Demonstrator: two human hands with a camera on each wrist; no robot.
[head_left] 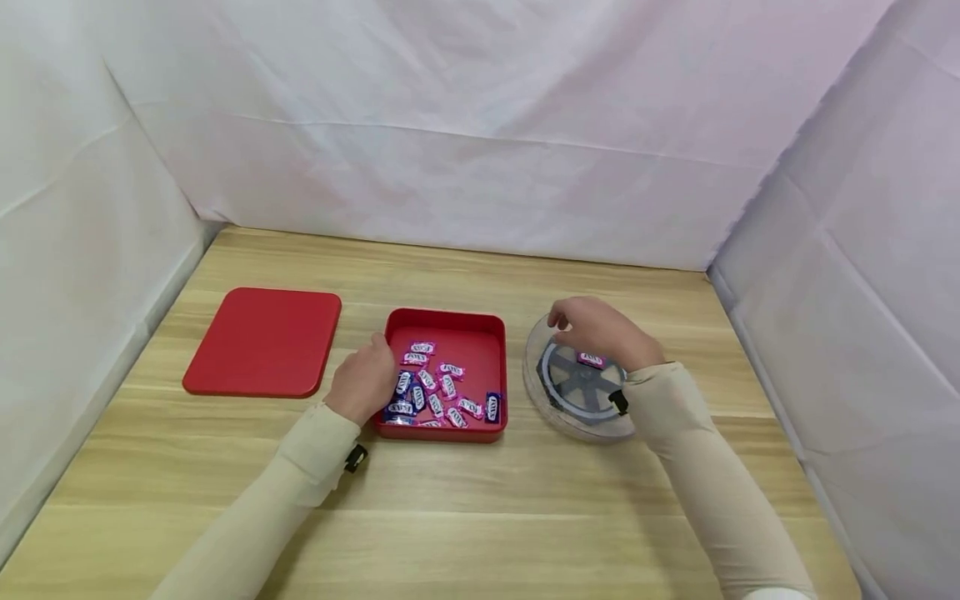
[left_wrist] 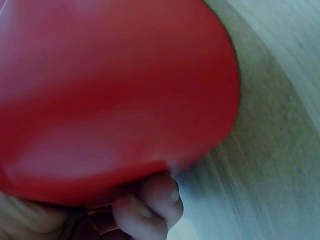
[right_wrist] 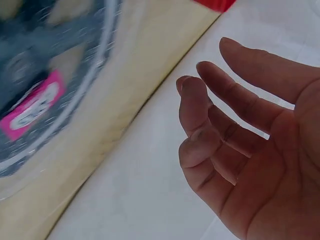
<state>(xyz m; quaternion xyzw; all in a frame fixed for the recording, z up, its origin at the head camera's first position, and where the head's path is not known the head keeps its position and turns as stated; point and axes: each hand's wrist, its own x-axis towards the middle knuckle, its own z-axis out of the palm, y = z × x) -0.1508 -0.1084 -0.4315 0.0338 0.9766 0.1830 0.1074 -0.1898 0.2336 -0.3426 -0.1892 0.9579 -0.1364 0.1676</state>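
My left hand (head_left: 365,377) holds the left wall of a square red box (head_left: 482,346). Inside it, several small wrapped candies (head_left: 448,387), pink and dark blue, lie mostly toward the front and left. In the left wrist view, curled fingers (left_wrist: 150,205) sit at the edge of the box's red wall (left_wrist: 125,95). Over a clear round container (head_left: 534,367) hovers my right hand (head_left: 603,332), its fingers loosely bent. The right wrist view shows nothing in that hand (right_wrist: 250,130). One pink candy (right_wrist: 32,107) lies in the container, above a dark spoked, wheel-like pattern.
A flat red square lid (head_left: 262,342) rests on the wooden table (head_left: 450,517), left of the box. White cloth (head_left: 480,125) hangs behind the table and along both sides.
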